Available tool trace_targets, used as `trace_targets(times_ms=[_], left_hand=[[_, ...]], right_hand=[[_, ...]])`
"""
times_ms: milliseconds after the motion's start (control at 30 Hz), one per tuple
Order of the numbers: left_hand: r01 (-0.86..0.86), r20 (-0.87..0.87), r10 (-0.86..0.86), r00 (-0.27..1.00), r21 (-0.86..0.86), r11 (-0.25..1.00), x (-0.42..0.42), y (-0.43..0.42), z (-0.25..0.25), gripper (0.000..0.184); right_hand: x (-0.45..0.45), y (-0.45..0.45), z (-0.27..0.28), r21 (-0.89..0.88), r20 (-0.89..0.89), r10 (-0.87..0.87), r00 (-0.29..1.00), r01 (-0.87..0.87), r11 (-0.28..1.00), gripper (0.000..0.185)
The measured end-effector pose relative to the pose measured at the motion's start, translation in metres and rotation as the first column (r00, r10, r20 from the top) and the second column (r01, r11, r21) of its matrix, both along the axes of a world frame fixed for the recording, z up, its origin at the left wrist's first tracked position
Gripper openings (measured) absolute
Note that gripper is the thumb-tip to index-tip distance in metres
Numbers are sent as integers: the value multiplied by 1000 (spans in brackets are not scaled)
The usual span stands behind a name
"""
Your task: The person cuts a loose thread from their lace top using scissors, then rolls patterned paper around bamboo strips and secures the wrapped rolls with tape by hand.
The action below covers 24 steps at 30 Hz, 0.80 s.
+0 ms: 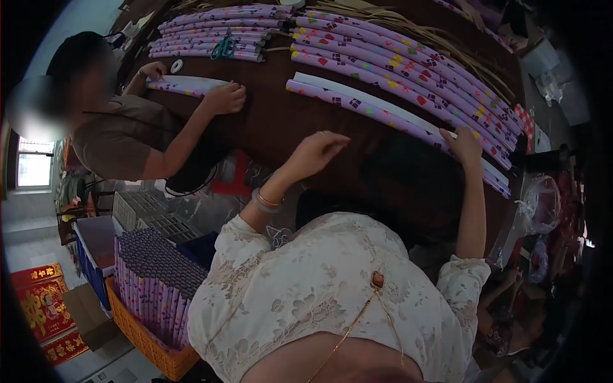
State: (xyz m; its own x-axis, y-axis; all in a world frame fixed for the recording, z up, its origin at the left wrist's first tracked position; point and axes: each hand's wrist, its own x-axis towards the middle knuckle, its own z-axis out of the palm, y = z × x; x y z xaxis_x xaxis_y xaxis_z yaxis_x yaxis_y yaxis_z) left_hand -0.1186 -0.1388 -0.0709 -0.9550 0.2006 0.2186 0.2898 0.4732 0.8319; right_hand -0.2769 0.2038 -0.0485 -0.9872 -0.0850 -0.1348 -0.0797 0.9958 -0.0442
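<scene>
Two hands share it: the right hand (465, 147) pinches the roll (373, 110) toward its right end on the table (265, 118); the left hand (313, 155), loosely curled, perhaps empty, should press evenly.

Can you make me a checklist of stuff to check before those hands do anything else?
1. Right hand on the nearest long patterned roll: ok, its fingers are on it.
2. Left hand on it too: not ok, it is apart from the roll.
3. No white strip showing: not ok, one runs along the roll.
4. Scissors away from both hands: ok, they lie on the left stack of rolls.
5. Left fingertips free of anything tiny: cannot tell.
</scene>
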Motion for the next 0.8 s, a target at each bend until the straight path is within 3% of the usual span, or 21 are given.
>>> trace_targets(times_ms=[67, 167, 233, 300, 367, 433, 467, 500, 533, 567, 667, 700, 800], left_hand=[[-176, -127, 166, 978, -81, 981, -19, -30, 4, 21], [-463, -341, 431, 836, -17, 886, -70, -99, -4, 19], [-666, -339, 605, 720, -96, 739, -103, -146, 8, 19], [-817, -458, 681, 571, -239, 524, -145, -205, -8, 23], [-862, -492, 718, 493, -384, 330, -169, -242, -12, 28], [-730, -230, 834, 501, -630, 265, -183, -261, 0, 32], [-683, -193, 843, 503, -686, 251, -190, -272, -3, 49], [-706, -205, 881, 426, -685, 182, -190, -264, 4, 53], [-693, -165, 882, 442, -687, 219, -190, -266, 5, 57], [-689, -220, 873, 436, -706, 166, -190, -260, 6, 55], [-699, -226, 803, 551, -651, 296, -207, -222, -4, 54], [-709, -226, 789, 571, -621, 336, -300, -258, 19, 54], [-741, -233, 764, 602, -520, 426, -290, -260, 11, 52]], right_hand=[[1, 8, -6, -19, -33, 35, 999, -36, 999, 56], [5, 10, -2, -80, -57, 45, 997, -50, 996, 49], [3, 15, -5, -104, -23, 24, 999, -26, 994, 47], [1, 17, -4, -127, -33, 29, 999, -33, 991, 45], [6, 20, -2, -150, -29, 12, 1000, -16, 989, 43], [7, 20, 0, -239, 50, -10, 999, 21, 971, 41], [2, 26, -7, -246, 33, 23, 999, -15, 969, 42], [-1, 33, -16, -250, 19, 50, 999, -44, 967, 42], [0, 35, -14, -242, 70, 36, 997, -18, 970, 43], [1, 34, -13, -238, 117, 25, 993, 3, 971, 44], [3, 40, -23, -214, 87, -39, 995, 57, 975, 45], [2, 40, -24, -214, 84, -13, 996, 31, 976, 45], [6, 38, -22, -213, 53, 17, 998, -5, 977, 45]])
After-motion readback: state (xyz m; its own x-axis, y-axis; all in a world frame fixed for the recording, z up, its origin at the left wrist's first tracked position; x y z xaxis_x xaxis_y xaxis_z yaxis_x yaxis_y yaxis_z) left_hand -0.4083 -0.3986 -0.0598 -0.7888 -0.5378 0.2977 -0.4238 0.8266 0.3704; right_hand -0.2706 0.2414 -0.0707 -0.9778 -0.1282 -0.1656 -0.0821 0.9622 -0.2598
